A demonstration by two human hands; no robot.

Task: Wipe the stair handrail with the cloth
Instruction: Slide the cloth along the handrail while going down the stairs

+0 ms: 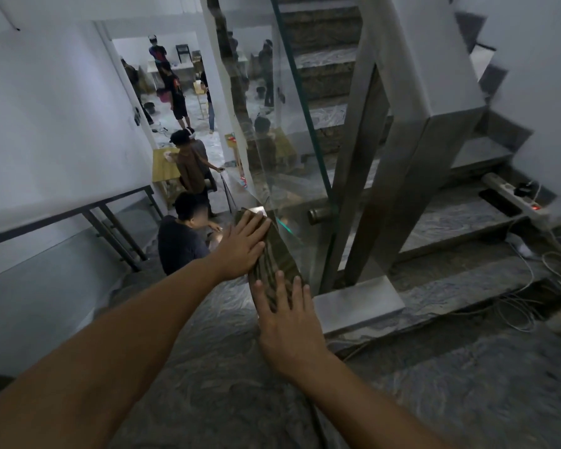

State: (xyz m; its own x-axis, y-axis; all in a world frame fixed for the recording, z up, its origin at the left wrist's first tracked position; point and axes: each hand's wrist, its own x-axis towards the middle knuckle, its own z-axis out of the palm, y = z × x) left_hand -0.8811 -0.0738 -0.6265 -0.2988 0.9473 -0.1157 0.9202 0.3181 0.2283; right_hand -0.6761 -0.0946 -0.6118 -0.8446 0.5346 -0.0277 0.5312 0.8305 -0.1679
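**Striped cloth pressed flat along the rail**

Olive-striped cloth lies draped over the handrail, pinned by both hands. Left hand rests flat with fingers spread, on its far end; right hand presses open-palmed on the near end (neither grips). Wiping looks under way near the rail's lower end; how much is already clean I cannot tell. Most of the rail is hidden beneath cloth and arms, and the glass panel blurs what lies behind
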